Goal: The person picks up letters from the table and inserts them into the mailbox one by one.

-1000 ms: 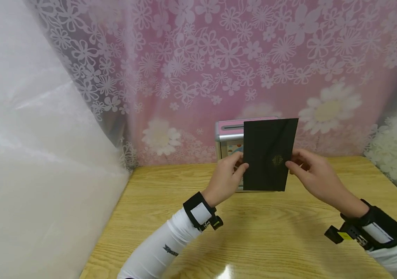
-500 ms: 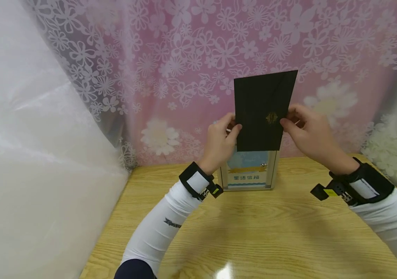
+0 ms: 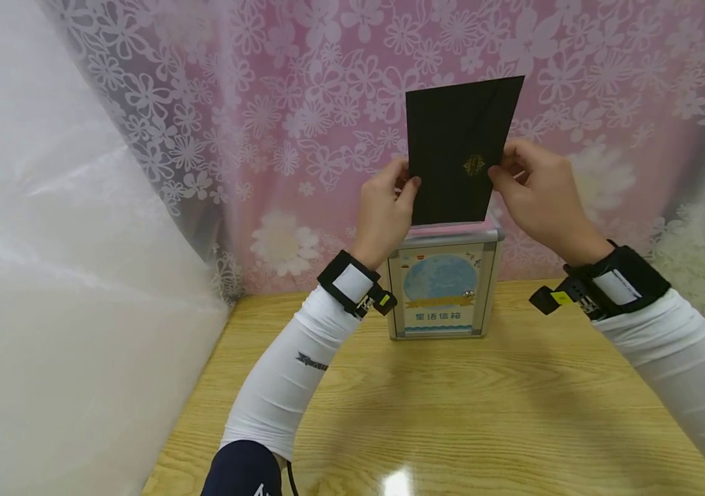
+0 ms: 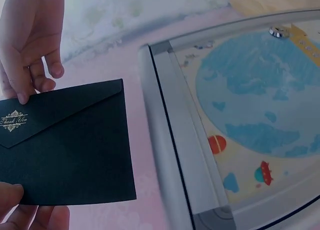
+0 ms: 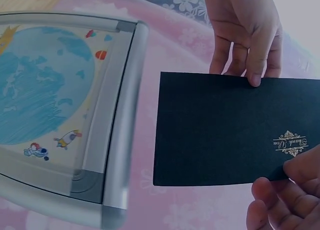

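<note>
A black envelope [image 3: 454, 151] with a gold "Thank You" print is held upright between two hands. The left hand [image 3: 385, 213] pinches its left edge, thumb on the front face. The right hand [image 3: 541, 196] pinches the opposite edge beside the gold print. Directly below stands a letter box [image 3: 442, 293] with a silver frame and pink top. The envelope's lower edge overlaps that top in the head view, hiding its slot. In the left wrist view the envelope [image 4: 75, 155] shows its slanted flap, a gap apart from the frame [image 4: 167, 130].
The box stands toward the back of a wood-grain table [image 3: 451, 406]. Behind it hangs a pink flowered curtain [image 3: 328, 103], and a white sheet [image 3: 80, 241] hangs at left. Each wrist wears a black strap with a small camera.
Both hands have raised the envelope from in front of the box to above its top, shifting slightly left. The box's front panel is now uncovered. Both grips are unchanged.
</note>
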A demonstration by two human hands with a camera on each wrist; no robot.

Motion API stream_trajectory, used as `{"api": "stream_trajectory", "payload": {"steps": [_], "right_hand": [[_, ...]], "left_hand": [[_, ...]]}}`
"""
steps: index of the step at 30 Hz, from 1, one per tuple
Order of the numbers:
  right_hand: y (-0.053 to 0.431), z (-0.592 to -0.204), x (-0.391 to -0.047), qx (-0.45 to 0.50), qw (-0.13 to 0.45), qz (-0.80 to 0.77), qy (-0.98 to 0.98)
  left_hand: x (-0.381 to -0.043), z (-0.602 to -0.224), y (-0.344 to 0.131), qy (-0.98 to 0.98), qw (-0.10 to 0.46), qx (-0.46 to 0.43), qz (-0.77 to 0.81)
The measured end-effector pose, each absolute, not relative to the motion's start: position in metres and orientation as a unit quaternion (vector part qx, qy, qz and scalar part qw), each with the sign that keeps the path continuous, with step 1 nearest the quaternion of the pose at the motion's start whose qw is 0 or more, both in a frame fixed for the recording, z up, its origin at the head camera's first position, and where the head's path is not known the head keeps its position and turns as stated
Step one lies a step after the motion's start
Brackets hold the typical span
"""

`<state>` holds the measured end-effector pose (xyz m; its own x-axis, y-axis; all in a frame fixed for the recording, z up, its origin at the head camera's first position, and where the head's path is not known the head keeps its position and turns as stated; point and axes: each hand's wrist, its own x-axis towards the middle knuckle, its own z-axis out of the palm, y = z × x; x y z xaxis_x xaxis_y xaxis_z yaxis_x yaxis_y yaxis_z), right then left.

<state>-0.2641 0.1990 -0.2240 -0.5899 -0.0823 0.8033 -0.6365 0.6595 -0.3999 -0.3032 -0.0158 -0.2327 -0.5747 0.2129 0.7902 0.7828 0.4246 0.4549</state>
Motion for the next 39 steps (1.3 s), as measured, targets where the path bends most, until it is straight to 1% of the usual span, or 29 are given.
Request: {"api": "stream_trajectory", "payload": {"steps": [8,14,21,25,31,33,36,39], "right_hand": [[0.199,-0.234,-0.282,0.221,0.384,0.362,-0.820],[0.198,-0.240,-0.293,0.215,0.374,0.363,-0.826],[0.198,-0.244,-0.303,0.203,0.346,0.365,-0.840],[0.199,-0.237,-0.307,0.205,0.363,0.365,-0.832],[0.199,-0.218,-0.309,0.229,0.428,0.335,-0.808],[0.198,-0.217,-0.310,0.231,0.439,0.322,-0.806],[0.196,-0.221,-0.313,0.229,0.437,0.316,-0.810],[0.195,-0.231,-0.316,0.233,0.424,0.316,-0.816]], "left_hand": [[-0.317,-0.240,-0.015,-0.791,0.312,-0.301,-0.432],[-0.326,-0.245,-0.015,-0.797,0.308,-0.288,-0.433],[-0.334,-0.257,-0.016,-0.824,0.293,-0.262,-0.408],[-0.338,-0.268,-0.015,-0.839,0.280,-0.259,-0.389],[-0.342,-0.279,-0.014,-0.849,0.259,-0.255,-0.383],[-0.342,-0.280,-0.014,-0.845,0.251,-0.255,-0.397],[-0.343,-0.279,-0.014,-0.832,0.257,-0.258,-0.417],[-0.344,-0.274,-0.014,-0.806,0.286,-0.271,-0.442]]}}
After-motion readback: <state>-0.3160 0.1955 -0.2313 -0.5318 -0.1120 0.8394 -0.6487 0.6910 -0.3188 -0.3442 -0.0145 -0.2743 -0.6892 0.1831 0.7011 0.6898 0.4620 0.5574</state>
